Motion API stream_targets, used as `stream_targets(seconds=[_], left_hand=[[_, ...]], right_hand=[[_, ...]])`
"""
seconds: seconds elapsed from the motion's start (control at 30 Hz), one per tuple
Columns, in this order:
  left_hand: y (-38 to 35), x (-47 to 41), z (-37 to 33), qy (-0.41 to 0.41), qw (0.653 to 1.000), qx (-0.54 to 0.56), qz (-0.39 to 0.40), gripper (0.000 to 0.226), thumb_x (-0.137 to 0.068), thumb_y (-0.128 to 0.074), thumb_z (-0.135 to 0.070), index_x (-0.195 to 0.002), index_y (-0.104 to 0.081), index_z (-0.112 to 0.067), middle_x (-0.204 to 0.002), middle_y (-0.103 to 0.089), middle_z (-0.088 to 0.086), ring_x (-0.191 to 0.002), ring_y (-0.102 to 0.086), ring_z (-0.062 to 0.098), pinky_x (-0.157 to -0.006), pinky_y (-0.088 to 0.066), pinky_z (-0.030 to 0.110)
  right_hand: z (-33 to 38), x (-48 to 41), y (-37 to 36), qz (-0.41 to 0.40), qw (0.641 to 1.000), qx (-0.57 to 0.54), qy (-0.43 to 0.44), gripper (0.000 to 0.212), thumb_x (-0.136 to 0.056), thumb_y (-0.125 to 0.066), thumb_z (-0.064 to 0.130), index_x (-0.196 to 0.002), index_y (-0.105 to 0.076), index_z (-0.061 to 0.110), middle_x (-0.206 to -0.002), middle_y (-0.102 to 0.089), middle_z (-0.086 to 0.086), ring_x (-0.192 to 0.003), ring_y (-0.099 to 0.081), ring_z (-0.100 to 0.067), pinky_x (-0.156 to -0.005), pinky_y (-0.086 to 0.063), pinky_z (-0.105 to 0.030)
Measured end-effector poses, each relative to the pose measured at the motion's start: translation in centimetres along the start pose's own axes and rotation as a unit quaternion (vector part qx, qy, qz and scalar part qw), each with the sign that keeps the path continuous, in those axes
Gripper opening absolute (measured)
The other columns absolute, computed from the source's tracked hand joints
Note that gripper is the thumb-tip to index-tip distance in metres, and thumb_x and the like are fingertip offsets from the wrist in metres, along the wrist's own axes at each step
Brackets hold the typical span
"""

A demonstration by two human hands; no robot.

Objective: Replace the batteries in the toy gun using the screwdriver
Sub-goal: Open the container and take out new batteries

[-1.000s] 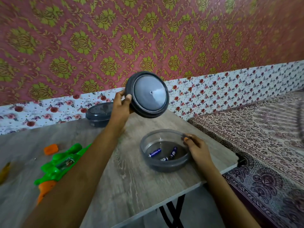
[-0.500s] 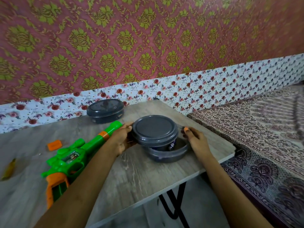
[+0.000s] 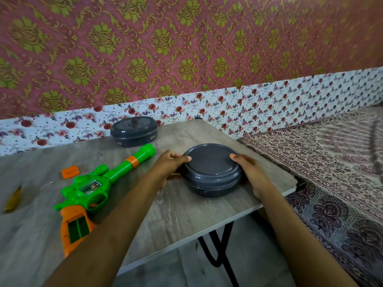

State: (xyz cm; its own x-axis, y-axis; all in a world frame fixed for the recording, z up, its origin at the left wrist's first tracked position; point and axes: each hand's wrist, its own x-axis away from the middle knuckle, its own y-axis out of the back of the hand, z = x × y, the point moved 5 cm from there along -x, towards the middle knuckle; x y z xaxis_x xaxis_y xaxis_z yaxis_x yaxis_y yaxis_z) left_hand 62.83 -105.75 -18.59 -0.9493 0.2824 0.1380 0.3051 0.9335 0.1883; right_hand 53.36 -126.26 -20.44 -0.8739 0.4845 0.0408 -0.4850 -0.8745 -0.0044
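Left hand (image 3: 170,165) and right hand (image 3: 249,171) each hold the lidded grey container (image 3: 211,179) in a closed grip, thumbs on top; toy gun (image 3: 97,187) lies leftward on the worktop (image 3: 186,216).

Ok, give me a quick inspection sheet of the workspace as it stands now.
Surface: grey wood-look table.
Job's things: green-and-orange toy gun lies flat at left; small orange piece loose beside it; screwdriver not identified.
Clutter: near container with lid on; far container, lidded, by the wall; yellow item at left edge, too blurred to name.
Hands: left hand and right hand each grip the near container's sides, thumbs on its lid.
Cables: nothing seen.
Surroundings: patterned wallpaper behind; patterned bedcover at right.
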Motion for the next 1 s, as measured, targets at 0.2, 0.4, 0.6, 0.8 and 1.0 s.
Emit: stream_targets(seconds=[0.2,0.4,0.6,0.8,1.0], left_hand=[[-0.1,-0.1,0.6,0.064,0.998,-0.001,0.024,0.015,-0.084,-0.068,-0.03,-0.084,-0.06,-0.017,-0.083,-0.057,0.003,-0.072,-0.053,0.015,-0.059,-0.044,0.024],[-0.6,-0.9,1.5,0.11,0.991,0.061,0.051,0.012,-0.084,-0.067,-0.023,-0.083,-0.058,-0.015,-0.076,-0.053,0.005,-0.067,-0.049,0.016,-0.059,-0.042,0.026],[-1.0,-1.4,1.9,0.111,0.985,0.114,0.069,0.009,-0.084,-0.066,-0.02,-0.087,-0.059,-0.014,-0.09,-0.054,0.008,-0.087,-0.051,0.021,-0.073,-0.042,0.031],[-0.9,-1.4,1.9,0.08,0.991,0.089,0.059,0.007,-0.087,-0.064,-0.019,-0.085,-0.06,-0.014,-0.08,-0.058,0.005,-0.074,-0.054,0.017,-0.065,-0.045,0.029],[-1.0,-1.5,2.3,0.053,0.994,0.089,0.028,0.011,-0.086,-0.065,-0.021,-0.081,-0.056,-0.016,-0.074,-0.056,0.004,-0.07,-0.052,0.015,-0.065,-0.045,0.028]], right_hand=[[-0.2,-0.6,0.2,0.02,0.998,0.023,-0.053,0.024,-0.082,-0.065,0.032,-0.1,-0.065,0.016,-0.099,-0.067,-0.006,-0.093,-0.06,-0.019,-0.075,-0.044,-0.028],[0.2,-1.3,0.2,0.06,0.992,0.052,-0.094,0.011,-0.085,-0.061,0.029,-0.089,-0.063,0.019,-0.093,-0.063,-0.003,-0.086,-0.057,-0.016,-0.072,-0.042,-0.028],[0.4,-1.6,0.2,0.05,0.991,0.067,-0.104,0.006,-0.084,-0.062,0.023,-0.085,-0.063,0.017,-0.089,-0.062,-0.004,-0.088,-0.057,-0.022,-0.086,-0.042,-0.036],[-0.1,-2.2,0.3,0.037,0.995,0.049,-0.08,0.021,-0.082,-0.065,0.02,-0.1,-0.062,0.01,-0.101,-0.064,-0.011,-0.097,-0.058,-0.028,-0.076,-0.045,-0.033],[-0.9,-2.6,0.4,0.015,0.996,0.038,-0.077,0.06,-0.067,-0.074,0.036,-0.12,-0.058,0.012,-0.116,-0.062,-0.013,-0.104,-0.059,-0.031,-0.074,-0.048,-0.036]])
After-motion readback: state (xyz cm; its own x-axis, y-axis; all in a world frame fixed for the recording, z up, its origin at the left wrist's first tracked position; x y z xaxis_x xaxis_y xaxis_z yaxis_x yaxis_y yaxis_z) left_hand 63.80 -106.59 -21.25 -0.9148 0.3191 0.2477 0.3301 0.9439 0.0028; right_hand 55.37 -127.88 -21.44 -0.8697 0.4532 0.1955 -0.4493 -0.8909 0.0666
